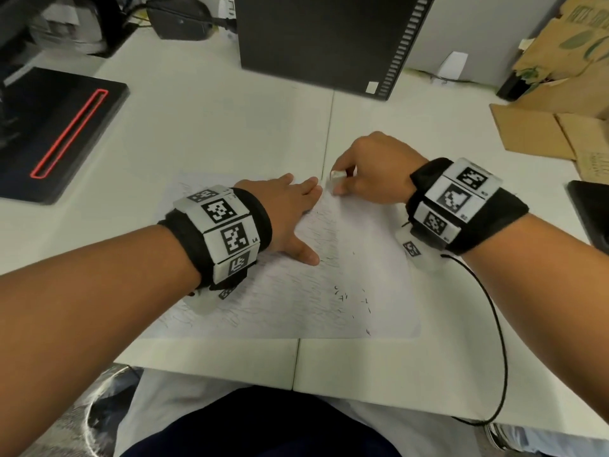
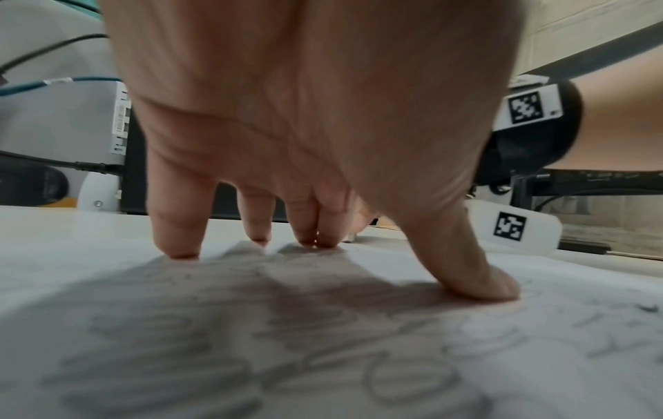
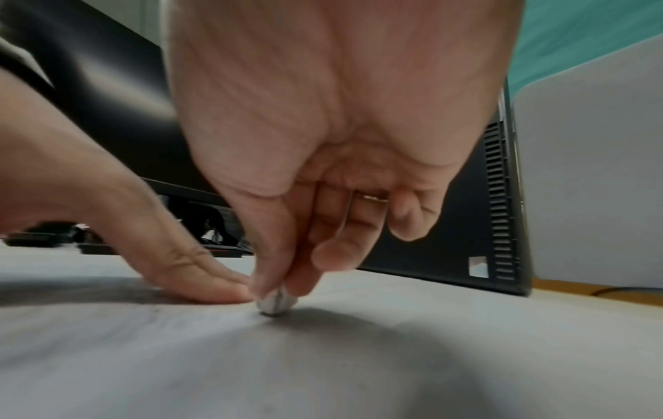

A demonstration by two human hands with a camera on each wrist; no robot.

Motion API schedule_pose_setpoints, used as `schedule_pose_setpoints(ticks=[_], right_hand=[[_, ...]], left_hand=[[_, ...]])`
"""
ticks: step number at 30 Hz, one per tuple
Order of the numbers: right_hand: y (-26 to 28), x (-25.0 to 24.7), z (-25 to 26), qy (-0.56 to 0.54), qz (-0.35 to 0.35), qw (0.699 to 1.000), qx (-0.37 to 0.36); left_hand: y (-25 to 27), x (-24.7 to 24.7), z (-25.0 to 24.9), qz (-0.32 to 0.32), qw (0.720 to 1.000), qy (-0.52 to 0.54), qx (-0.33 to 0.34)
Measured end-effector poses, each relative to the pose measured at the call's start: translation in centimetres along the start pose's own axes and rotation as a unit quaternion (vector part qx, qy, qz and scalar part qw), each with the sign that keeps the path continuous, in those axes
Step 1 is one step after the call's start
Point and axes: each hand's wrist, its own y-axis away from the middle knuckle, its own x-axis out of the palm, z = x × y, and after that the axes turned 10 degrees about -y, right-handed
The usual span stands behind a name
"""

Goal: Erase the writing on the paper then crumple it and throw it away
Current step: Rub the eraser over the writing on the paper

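Note:
A white sheet of paper [image 1: 369, 275] with faint pencil writing lies flat on the white desk [image 1: 214, 127]. Dark eraser crumbs are scattered over its right half. My left hand [image 1: 290, 212] lies spread on the paper's upper middle, straight fingers pressing it down; in the left wrist view the fingertips [image 2: 175, 249] and thumb touch the sheet [image 2: 323, 354]. My right hand [image 1: 365, 173] pinches a small white eraser [image 1: 336, 181] at the paper's top edge, just right of the left fingertips. In the right wrist view the eraser [image 3: 276, 303] touches the paper [image 3: 323, 368] between thumb and fingers.
A black computer tower [image 1: 326, 37] stands behind the paper. A black pad with a red outline [image 1: 56, 133] lies at the far left. Flattened cardboard [image 1: 553, 127] sits at the back right, a dark object [image 1: 593, 212] at the right edge. A black cable [image 1: 497, 324] trails from my right wrist.

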Motion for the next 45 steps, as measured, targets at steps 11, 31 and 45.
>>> schedule_pose_setpoints(ticks=[11, 31, 45], right_hand=[[3.6, 0.7, 0.5, 0.005, 0.086, 0.996, -0.028], [0.0, -0.1, 0.1, 0.008, 0.032, 0.999, -0.023], [2.5, 0.9, 0.6, 0.034, 0.058, 0.997, -0.034]], left_hand=[[-0.3, 0.1, -0.1, -0.003, 1.0, 0.006, -0.004], [-0.5, 0.1, -0.1, 0.001, 1.0, -0.001, -0.014], [-0.9, 0.2, 0.0, -0.012, 1.0, -0.003, -0.005]])
